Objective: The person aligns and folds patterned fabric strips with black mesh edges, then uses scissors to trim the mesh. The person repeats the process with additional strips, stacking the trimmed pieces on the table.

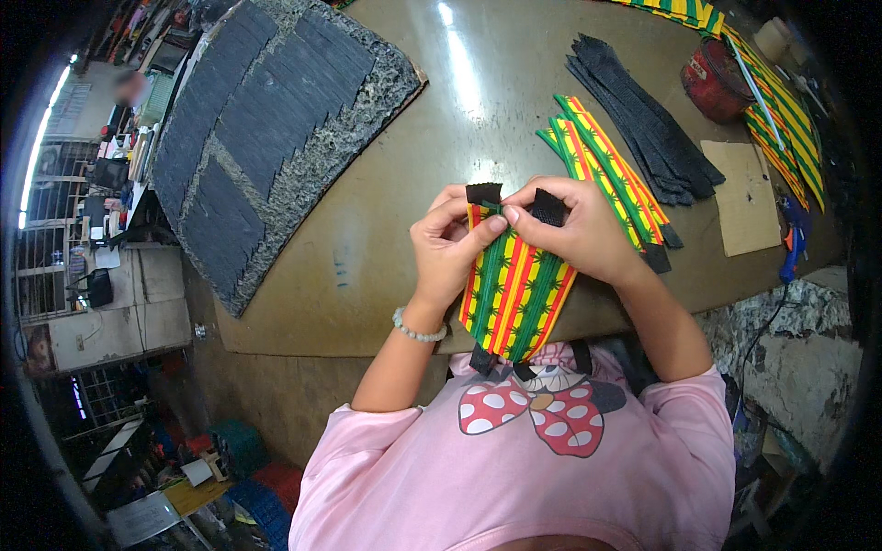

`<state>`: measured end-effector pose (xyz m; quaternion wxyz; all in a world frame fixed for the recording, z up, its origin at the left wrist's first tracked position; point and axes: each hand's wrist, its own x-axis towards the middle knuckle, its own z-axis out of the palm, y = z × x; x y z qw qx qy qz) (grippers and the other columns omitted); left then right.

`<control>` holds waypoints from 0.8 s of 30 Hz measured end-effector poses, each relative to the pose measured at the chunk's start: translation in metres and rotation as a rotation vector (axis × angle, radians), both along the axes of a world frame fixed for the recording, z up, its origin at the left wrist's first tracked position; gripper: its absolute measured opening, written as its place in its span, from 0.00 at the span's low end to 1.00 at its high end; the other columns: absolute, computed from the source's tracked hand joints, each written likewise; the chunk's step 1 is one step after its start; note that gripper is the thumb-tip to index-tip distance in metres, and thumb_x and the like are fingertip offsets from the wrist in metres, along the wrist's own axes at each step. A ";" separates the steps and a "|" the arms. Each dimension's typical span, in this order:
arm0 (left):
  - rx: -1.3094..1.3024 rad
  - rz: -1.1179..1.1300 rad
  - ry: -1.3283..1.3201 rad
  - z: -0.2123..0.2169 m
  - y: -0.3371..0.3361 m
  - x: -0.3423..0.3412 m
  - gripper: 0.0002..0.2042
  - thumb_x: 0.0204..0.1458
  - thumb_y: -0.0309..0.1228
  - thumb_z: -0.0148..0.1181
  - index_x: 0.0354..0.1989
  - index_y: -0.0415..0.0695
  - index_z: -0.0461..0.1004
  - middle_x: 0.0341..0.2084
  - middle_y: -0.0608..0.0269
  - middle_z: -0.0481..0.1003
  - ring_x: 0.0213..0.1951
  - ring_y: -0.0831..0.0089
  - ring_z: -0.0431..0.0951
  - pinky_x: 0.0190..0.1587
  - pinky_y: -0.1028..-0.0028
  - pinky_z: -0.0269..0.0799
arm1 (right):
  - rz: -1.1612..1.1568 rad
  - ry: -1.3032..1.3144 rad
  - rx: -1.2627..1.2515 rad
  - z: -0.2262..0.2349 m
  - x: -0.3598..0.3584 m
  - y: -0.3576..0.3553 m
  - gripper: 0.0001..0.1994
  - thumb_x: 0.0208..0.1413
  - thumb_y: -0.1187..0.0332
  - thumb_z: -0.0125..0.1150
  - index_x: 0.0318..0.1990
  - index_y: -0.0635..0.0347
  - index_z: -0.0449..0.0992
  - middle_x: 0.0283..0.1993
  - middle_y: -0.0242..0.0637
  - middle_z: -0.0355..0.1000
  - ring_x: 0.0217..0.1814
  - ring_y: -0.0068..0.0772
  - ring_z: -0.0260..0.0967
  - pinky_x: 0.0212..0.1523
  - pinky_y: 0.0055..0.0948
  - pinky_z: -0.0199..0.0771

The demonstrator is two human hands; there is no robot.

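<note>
Between my two hands, close in front of my shirt, hang striped fabric straps [519, 294] in green, yellow and red with dark leaf shapes. My left hand [443, 241] pinches their upper end at the left, where a black end piece [484, 193] sticks up. My right hand [581, 223] closes on the upper right, with another black end piece [549, 208] between its fingers. Thumbs and fingertips of both hands meet near a small dark green bit [492, 208]. Exactly what the fingertips grip there is partly hidden. The lower ends of the straps rest near my shirt.
Across the brown table [285, 321], a rough grey slab [354, 124] bearing rows of dark strips lies left. To the right are more striped straps [611, 170], black strips [634, 119], a red pot [712, 83], cardboard [742, 197] and a blue glue gun [796, 241].
</note>
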<state>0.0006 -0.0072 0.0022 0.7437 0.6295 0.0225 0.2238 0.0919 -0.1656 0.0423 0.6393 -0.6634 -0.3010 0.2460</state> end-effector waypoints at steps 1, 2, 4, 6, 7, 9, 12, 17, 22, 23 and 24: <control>0.010 0.003 0.008 0.000 0.000 0.000 0.08 0.47 0.17 0.67 0.37 0.36 0.79 0.38 0.62 0.74 0.42 0.76 0.73 0.46 0.78 0.69 | -0.005 -0.012 0.002 0.000 -0.001 0.000 0.09 0.54 0.69 0.65 0.37 0.68 0.79 0.32 0.34 0.77 0.34 0.17 0.71 0.36 0.21 0.72; 0.021 0.006 0.016 0.001 -0.001 0.000 0.09 0.48 0.17 0.67 0.38 0.36 0.79 0.38 0.62 0.74 0.42 0.76 0.73 0.46 0.78 0.69 | -0.005 -0.027 0.021 0.000 -0.001 0.000 0.09 0.54 0.70 0.65 0.36 0.68 0.79 0.32 0.35 0.77 0.35 0.17 0.71 0.36 0.21 0.72; 0.045 0.022 0.012 0.001 -0.002 -0.001 0.09 0.48 0.17 0.67 0.38 0.37 0.80 0.38 0.61 0.74 0.42 0.75 0.73 0.45 0.78 0.70 | -0.022 -0.081 -0.009 -0.002 -0.001 0.001 0.08 0.54 0.70 0.64 0.36 0.68 0.79 0.32 0.35 0.77 0.34 0.18 0.72 0.36 0.22 0.72; 0.067 0.045 -0.018 0.001 -0.003 -0.001 0.09 0.48 0.17 0.67 0.38 0.38 0.80 0.38 0.61 0.74 0.41 0.76 0.74 0.43 0.79 0.70 | -0.026 -0.088 -0.006 -0.005 -0.002 0.002 0.08 0.55 0.70 0.64 0.35 0.68 0.78 0.32 0.35 0.76 0.34 0.18 0.71 0.36 0.22 0.72; 0.102 0.066 -0.021 0.001 -0.004 -0.001 0.09 0.48 0.17 0.66 0.38 0.38 0.80 0.38 0.61 0.74 0.40 0.76 0.74 0.41 0.79 0.71 | -0.020 -0.065 0.005 -0.006 -0.002 0.003 0.08 0.55 0.70 0.64 0.35 0.68 0.78 0.31 0.34 0.76 0.34 0.17 0.71 0.36 0.22 0.71; 0.181 0.102 -0.033 0.001 -0.005 -0.003 0.09 0.48 0.18 0.66 0.39 0.39 0.80 0.37 0.60 0.74 0.39 0.76 0.74 0.39 0.79 0.71 | -0.005 0.001 0.032 -0.008 -0.002 0.004 0.07 0.55 0.70 0.63 0.35 0.67 0.78 0.30 0.33 0.75 0.34 0.16 0.70 0.35 0.21 0.71; 0.377 0.176 -0.080 0.001 -0.006 -0.005 0.10 0.48 0.16 0.64 0.38 0.40 0.81 0.35 0.60 0.74 0.36 0.75 0.75 0.36 0.79 0.70 | 0.046 0.144 0.069 -0.010 0.000 0.004 0.07 0.55 0.70 0.63 0.34 0.67 0.77 0.29 0.31 0.74 0.34 0.15 0.68 0.35 0.20 0.70; 0.506 0.199 -0.140 0.003 -0.003 -0.003 0.10 0.48 0.16 0.64 0.38 0.40 0.81 0.34 0.61 0.75 0.35 0.75 0.75 0.35 0.79 0.70 | 0.148 0.342 0.101 -0.010 0.005 0.001 0.04 0.56 0.74 0.60 0.34 0.65 0.74 0.32 0.25 0.70 0.35 0.11 0.63 0.35 0.19 0.65; 0.131 0.119 0.067 0.008 -0.007 0.002 0.06 0.52 0.20 0.64 0.38 0.37 0.79 0.34 0.64 0.74 0.34 0.82 0.72 0.34 0.82 0.68 | -0.036 -0.249 0.024 -0.012 -0.001 0.005 0.04 0.53 0.76 0.62 0.32 0.65 0.72 0.30 0.34 0.70 0.32 0.24 0.68 0.33 0.25 0.67; 0.065 0.124 0.117 0.008 -0.009 0.003 0.05 0.53 0.21 0.64 0.38 0.36 0.79 0.34 0.65 0.74 0.33 0.84 0.71 0.34 0.83 0.67 | -0.076 -0.423 0.006 -0.012 -0.002 0.005 0.04 0.53 0.76 0.62 0.31 0.65 0.72 0.30 0.36 0.70 0.32 0.28 0.69 0.33 0.26 0.67; 0.041 0.112 0.147 0.009 -0.010 0.003 0.05 0.53 0.22 0.64 0.37 0.36 0.78 0.32 0.67 0.74 0.32 0.85 0.70 0.33 0.84 0.66 | -0.091 -0.467 0.009 -0.013 -0.003 0.006 0.06 0.51 0.77 0.63 0.31 0.65 0.70 0.29 0.42 0.68 0.31 0.39 0.70 0.33 0.30 0.68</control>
